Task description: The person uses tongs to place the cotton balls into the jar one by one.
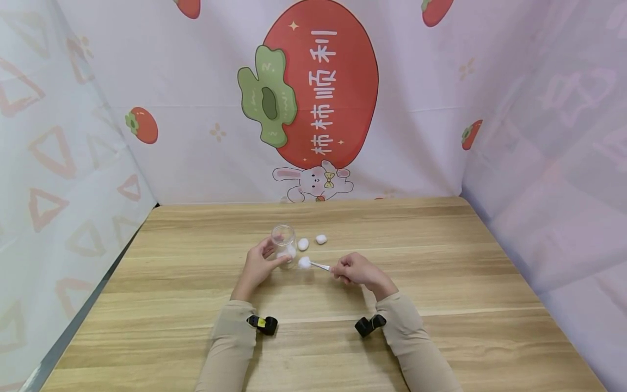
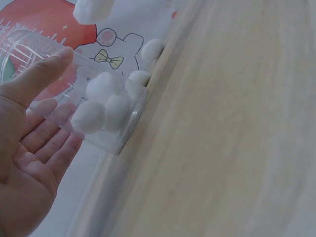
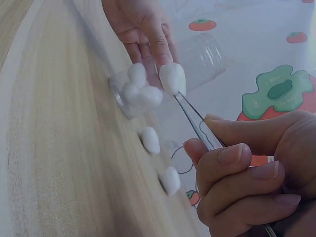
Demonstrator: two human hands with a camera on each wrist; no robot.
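A clear plastic jar [image 1: 284, 243] [image 2: 74, 94] [image 3: 197, 59] stands on the wooden table [image 1: 441, 261] with a few white cotton balls [image 2: 101, 101] [image 3: 140, 91] in its bottom. My left hand [image 1: 259, 264] [image 2: 29, 143] [image 3: 143, 29] wraps around the jar, thumb and fingers on its wall. My right hand [image 1: 355, 268] [image 3: 252, 173] pinches metal tweezers [image 1: 320, 266] [image 3: 195, 121]. A cotton ball [image 1: 305, 262] [image 3: 173, 78] is clamped in their tips, just right of the jar and low beside it.
Two loose cotton balls [image 1: 303, 244] [image 1: 321, 239] [image 3: 149, 139] [image 3: 170, 180] lie on the table right of and behind the jar. A printed curtain [image 1: 318, 98] hangs on three sides. A black wrist camera [image 1: 263, 324] [image 1: 369, 325] sits on each sleeve.
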